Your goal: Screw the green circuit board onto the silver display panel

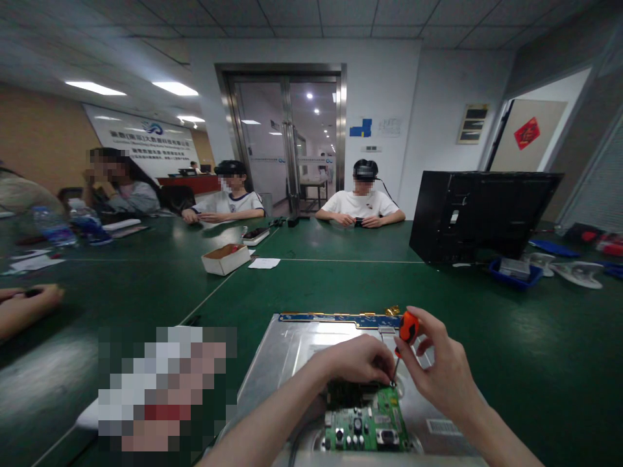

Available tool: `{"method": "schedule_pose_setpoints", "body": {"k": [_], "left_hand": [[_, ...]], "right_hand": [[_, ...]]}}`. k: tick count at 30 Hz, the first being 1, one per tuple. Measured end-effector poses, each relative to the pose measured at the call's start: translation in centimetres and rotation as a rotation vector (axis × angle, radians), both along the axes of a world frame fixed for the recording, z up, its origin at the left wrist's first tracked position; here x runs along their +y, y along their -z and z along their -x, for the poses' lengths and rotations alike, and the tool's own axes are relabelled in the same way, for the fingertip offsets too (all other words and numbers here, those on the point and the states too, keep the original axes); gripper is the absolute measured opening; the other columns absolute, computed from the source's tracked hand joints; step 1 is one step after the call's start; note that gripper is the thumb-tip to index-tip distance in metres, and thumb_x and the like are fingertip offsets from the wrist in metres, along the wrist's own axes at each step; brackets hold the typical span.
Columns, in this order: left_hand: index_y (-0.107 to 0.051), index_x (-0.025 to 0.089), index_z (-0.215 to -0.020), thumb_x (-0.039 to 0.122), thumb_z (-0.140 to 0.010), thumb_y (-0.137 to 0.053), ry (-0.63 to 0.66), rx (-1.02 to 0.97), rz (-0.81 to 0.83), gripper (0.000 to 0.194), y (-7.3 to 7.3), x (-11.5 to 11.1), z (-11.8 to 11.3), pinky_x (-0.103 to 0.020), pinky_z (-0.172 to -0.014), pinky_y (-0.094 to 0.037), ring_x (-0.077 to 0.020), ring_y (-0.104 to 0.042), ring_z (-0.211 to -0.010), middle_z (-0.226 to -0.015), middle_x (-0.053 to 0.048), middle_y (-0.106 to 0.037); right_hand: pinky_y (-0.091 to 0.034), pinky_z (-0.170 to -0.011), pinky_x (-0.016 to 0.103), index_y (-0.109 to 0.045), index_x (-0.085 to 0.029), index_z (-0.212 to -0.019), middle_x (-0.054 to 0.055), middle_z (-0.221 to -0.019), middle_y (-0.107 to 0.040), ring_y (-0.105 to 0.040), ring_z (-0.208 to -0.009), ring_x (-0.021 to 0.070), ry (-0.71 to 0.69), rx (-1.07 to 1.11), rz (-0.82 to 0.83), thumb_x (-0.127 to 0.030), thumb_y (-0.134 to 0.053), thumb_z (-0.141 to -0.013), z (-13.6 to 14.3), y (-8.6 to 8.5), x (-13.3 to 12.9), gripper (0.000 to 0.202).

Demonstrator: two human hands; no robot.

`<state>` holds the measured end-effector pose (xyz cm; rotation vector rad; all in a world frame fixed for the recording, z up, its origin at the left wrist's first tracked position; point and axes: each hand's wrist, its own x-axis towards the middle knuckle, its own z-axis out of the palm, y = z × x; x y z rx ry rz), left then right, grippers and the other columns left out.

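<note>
My right hand (445, 363) grips an orange-and-black screwdriver (409, 326) by its handle. The shaft points down to the upper right corner of a green circuit board (357, 423). Beside the tip, the fingers of my left hand (360, 360) are pinched together; a small shiny spot shows there, but what they hold is too small to make out. The board sits on the silvery metal back of a flat panel (277, 373). A narrow blue circuit strip (335, 319) runs along the panel's far edge.
A black monitor (477, 214) stands at the right, near a blue tray (516, 272). Ahead on the green table (341, 279) is an open white box (225, 259). Two people in headsets sit opposite. Another person's hand (36, 301) is at left.
</note>
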<state>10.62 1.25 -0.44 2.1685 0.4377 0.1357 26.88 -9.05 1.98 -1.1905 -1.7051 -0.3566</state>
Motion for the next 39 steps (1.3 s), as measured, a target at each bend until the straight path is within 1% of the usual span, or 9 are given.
{"method": "schedule_pose_setpoints", "body": {"k": [10, 18, 27, 29, 33, 36, 39], "left_hand": [[-0.072, 0.016, -0.082, 0.004, -0.078, -0.077, -0.006, -0.008, -0.019, 0.013, -0.1, -0.2, -0.2, -0.020, -0.063, -0.043, -0.0130, -0.059, -0.067, -0.070, 0.004, -0.065], [-0.073, 0.018, -0.081, 0.008, -0.080, -0.077, -0.010, -0.013, -0.021, 0.010, 0.1, -0.2, -0.2, -0.020, -0.066, -0.046, -0.0133, -0.062, -0.069, -0.071, 0.004, -0.068], [-0.074, 0.017, -0.084, 0.007, -0.079, -0.076, -0.002, -0.001, -0.010, 0.011, -0.3, -0.2, -0.1, -0.021, -0.067, -0.046, -0.0142, -0.063, -0.070, -0.074, 0.003, -0.070], [-0.075, 0.017, -0.084, 0.008, -0.078, -0.078, -0.004, 0.001, -0.016, 0.011, -0.3, -0.2, -0.1, -0.021, -0.066, -0.045, -0.0137, -0.062, -0.069, -0.073, 0.003, -0.069], [-0.075, 0.017, -0.083, 0.011, -0.078, -0.080, -0.018, 0.010, -0.029, 0.010, -0.4, -0.3, -0.2, -0.019, -0.062, -0.044, -0.0118, -0.058, -0.064, -0.068, 0.005, -0.065], [-0.075, 0.017, -0.084, 0.011, -0.076, -0.081, -0.032, 0.015, -0.038, 0.012, -1.1, -0.2, -0.1, -0.019, -0.065, -0.047, -0.0126, -0.062, -0.068, -0.073, 0.004, -0.068], [-0.074, 0.017, -0.088, 0.013, -0.078, -0.081, -0.082, 0.007, -0.088, 0.013, -2.8, 0.4, 0.7, -0.021, -0.074, -0.050, -0.0155, -0.066, -0.080, -0.085, 0.001, -0.072]], "right_hand": [[-0.047, -0.043, 0.023, -0.049, -0.019, -0.128, 0.000, -0.075, -0.067, -0.060, -0.046, 0.0125, 0.015, 0.018, 0.011, -0.032, -0.054, -0.096, 0.0, 0.0, 0.0, 0.035], [-0.047, -0.043, 0.023, -0.049, -0.019, -0.131, 0.001, -0.077, -0.068, -0.060, -0.046, 0.0121, 0.010, 0.010, 0.012, -0.031, -0.054, -0.096, 0.0, -0.1, 0.0, 0.037], [-0.047, -0.042, 0.023, -0.048, -0.018, -0.130, 0.001, -0.076, -0.068, -0.060, -0.046, 0.0123, 0.005, 0.004, 0.011, -0.033, -0.053, -0.098, 0.0, -0.1, 0.0, 0.035], [-0.047, -0.042, 0.023, -0.048, -0.019, -0.130, 0.001, -0.077, -0.068, -0.061, -0.046, 0.0126, 0.010, 0.010, -0.010, -0.034, -0.054, -0.098, 0.0, -0.2, -0.1, 0.035], [-0.053, -0.046, 0.026, -0.046, -0.020, -0.132, 0.003, -0.084, -0.069, -0.064, -0.050, 0.0136, 0.038, 0.043, -0.101, -0.034, -0.056, -0.098, -0.2, -0.4, -0.4, 0.038], [-0.053, -0.044, 0.026, -0.044, -0.021, -0.134, 0.002, -0.084, -0.068, -0.065, -0.051, 0.0141, 0.045, 0.061, -0.129, -0.036, -0.055, -0.099, -0.3, -0.7, -0.5, 0.040], [-0.052, -0.042, 0.024, -0.044, -0.021, -0.133, 0.000, -0.079, -0.067, -0.064, -0.050, 0.0137, 0.041, 0.054, -0.123, -0.040, -0.053, -0.101, -0.2, -0.9, -0.4, 0.038]]}}
